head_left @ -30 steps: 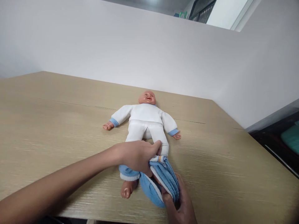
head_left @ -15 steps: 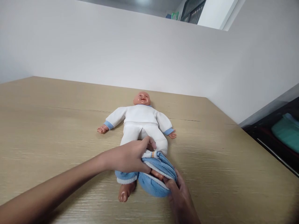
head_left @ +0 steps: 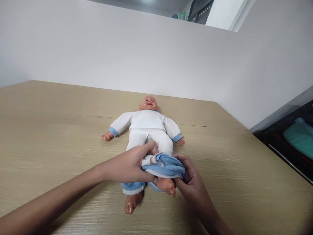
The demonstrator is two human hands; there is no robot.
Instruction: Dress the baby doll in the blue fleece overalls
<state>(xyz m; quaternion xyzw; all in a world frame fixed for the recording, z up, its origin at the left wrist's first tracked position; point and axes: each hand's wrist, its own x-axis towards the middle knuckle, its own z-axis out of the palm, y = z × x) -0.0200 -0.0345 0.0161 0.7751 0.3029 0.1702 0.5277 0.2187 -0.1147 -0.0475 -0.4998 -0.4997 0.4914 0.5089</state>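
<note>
A baby doll in a white top and white trousers lies on its back on the wooden table, head away from me. A blue fleece garment is bunched over its lower legs. My left hand grips the left side of that blue garment, thumb pressed on the doll's thigh. My right hand pinches the garment's right side beside the doll's bare foot. The other bare foot sticks out below a blue cuff.
A white wall stands behind the table. To the right, past the table's edge, lies a dark shelf or drawer with a teal cloth.
Both hands have pulled the blue garment up the doll's leg toward its waist. One foot, wrapped before, now pokes out bare. My right hand moved up beside the leg.
</note>
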